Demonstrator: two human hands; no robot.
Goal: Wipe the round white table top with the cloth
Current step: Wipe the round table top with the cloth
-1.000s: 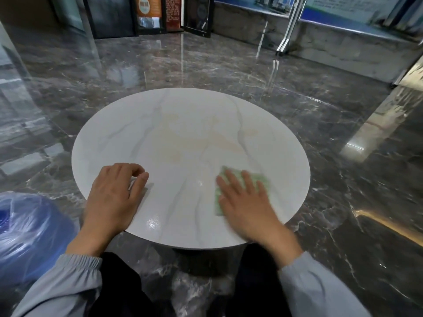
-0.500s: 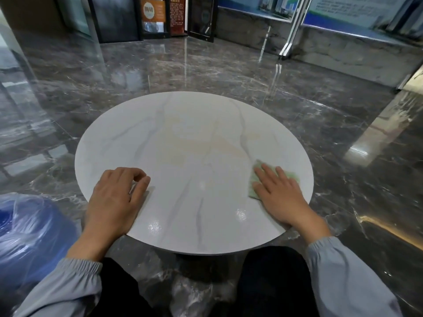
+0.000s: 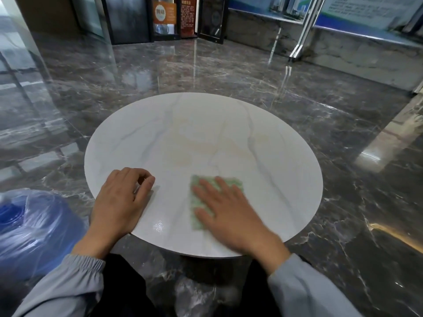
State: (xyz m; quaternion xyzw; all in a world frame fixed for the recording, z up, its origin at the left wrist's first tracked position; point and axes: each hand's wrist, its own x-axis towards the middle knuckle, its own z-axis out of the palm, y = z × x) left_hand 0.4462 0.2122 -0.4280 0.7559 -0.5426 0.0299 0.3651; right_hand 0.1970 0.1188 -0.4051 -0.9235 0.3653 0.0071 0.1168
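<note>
The round white table top [image 3: 206,133] with faint grey and tan veins fills the middle of the head view. A pale green cloth [image 3: 196,202] lies flat on its near middle part. My right hand [image 3: 231,216] presses down on the cloth with fingers spread, covering most of it; the hand is motion-blurred. My left hand [image 3: 121,202] rests on the near left rim of the table, fingers curled loosely, holding nothing.
A blue water jug wrapped in clear plastic [image 3: 29,232] stands on the floor at the near left. Glossy dark marble floor [image 3: 343,156] surrounds the table. Display stands [image 3: 164,17] and a low stone ledge [image 3: 354,53] line the far side.
My right hand slid the cloth out to the table's right edge, then back left toward the near middle. My left hand has stayed on the left rim.
</note>
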